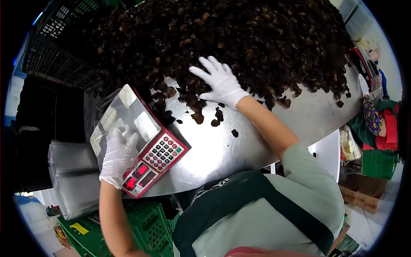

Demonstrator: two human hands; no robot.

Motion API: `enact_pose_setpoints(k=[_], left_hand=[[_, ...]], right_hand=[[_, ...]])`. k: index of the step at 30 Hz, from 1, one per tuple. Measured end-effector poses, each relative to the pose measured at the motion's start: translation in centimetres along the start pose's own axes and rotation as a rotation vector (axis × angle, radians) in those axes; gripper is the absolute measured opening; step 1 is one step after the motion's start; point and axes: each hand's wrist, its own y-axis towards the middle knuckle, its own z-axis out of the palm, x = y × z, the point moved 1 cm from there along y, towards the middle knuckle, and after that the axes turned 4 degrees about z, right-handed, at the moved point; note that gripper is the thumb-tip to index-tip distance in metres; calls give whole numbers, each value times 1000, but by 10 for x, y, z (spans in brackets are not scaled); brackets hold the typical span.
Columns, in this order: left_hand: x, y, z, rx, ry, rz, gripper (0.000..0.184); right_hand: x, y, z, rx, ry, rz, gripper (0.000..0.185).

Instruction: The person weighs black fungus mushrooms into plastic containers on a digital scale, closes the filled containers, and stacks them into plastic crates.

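Note:
My right hand (222, 85), in a white glove, lies with spread fingers at the near edge of a big pile of dark brown, dried pieces (257, 38) that look like wood ear mushrooms. It holds nothing that I can see. My left hand (117, 156), also gloved, is over the steel pan (143, 124) of a red digital scale (160, 154). Its thumb and forefinger are apart; the other fingers are partly hidden. A faint clear or whitish patch by its fingertips could be thin plastic or a reflection. Red digits glow on the scale's display.
Loose dark pieces (235, 133) dot the metal table (205, 150). Clear plastic bags (75, 180) are stacked left of the scale. A black crate (60, 64) stands back left, a green crate (145, 222) below. At right, a co-worker's gloved hand (364, 85) is beside another scale (368, 70).

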Motion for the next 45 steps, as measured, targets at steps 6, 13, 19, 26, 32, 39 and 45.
enact_pose_setpoints(k=[6,13,19,26,32,39,45], left_hand=[[-50,-53,-4,-587,-412,129,40],[40,-83,37,-749,-193,95,60],[54,-81,52,-742,163,251,42],[32,-86,67,-801,-14,257,42],[24,-90,68,-754,-15,234,38],[19,-89,70,-767,-20,286,35],[40,-88,90,-857,84,344,32]], right_hand=[[28,59,17,90,-109,-83,81],[15,70,24,174,-55,56,40],[-8,91,9,-8,1003,403,30],[31,90,-40,89,1589,727,26],[107,98,-51,395,1915,401,21],[234,75,-41,375,1121,-189,33],[249,18,-30,-41,245,-488,59]])
